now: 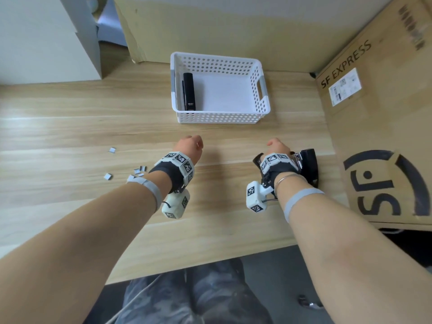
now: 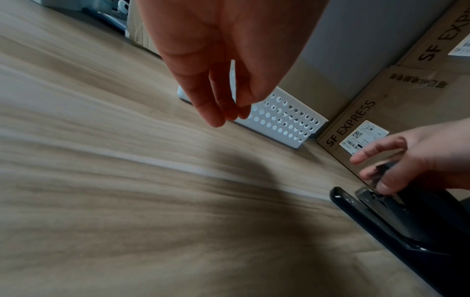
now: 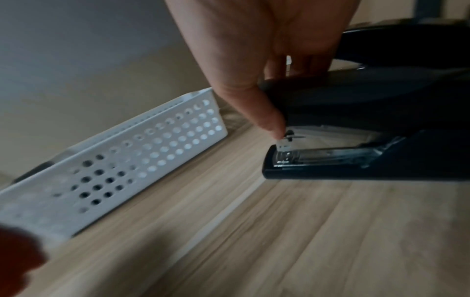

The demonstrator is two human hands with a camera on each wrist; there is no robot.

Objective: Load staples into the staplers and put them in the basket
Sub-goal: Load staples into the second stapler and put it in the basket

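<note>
A black stapler (image 1: 309, 165) lies hinged open on the wooden table at the right, its metal staple channel (image 3: 330, 156) exposed. My right hand (image 1: 277, 146) grips its raised top arm (image 3: 356, 94), one fingertip (image 3: 276, 126) down at the channel's front end. My left hand (image 1: 189, 146) hovers over the table at centre, its fingers (image 2: 216, 112) hanging loosely with nothing seen in them. The white perforated basket (image 1: 219, 118) stands beyond both hands, a second black stapler (image 1: 189, 91) lying along its left side. Small staple strips (image 1: 139, 170) are scattered left of my left wrist.
A large SF Express cardboard box (image 1: 378, 127) stands right beside the stapler. Another cardboard sheet (image 1: 210, 26) rises behind the basket. A white box (image 1: 46, 43) is at the back left. The table's near edge (image 1: 210, 260) runs above my lap.
</note>
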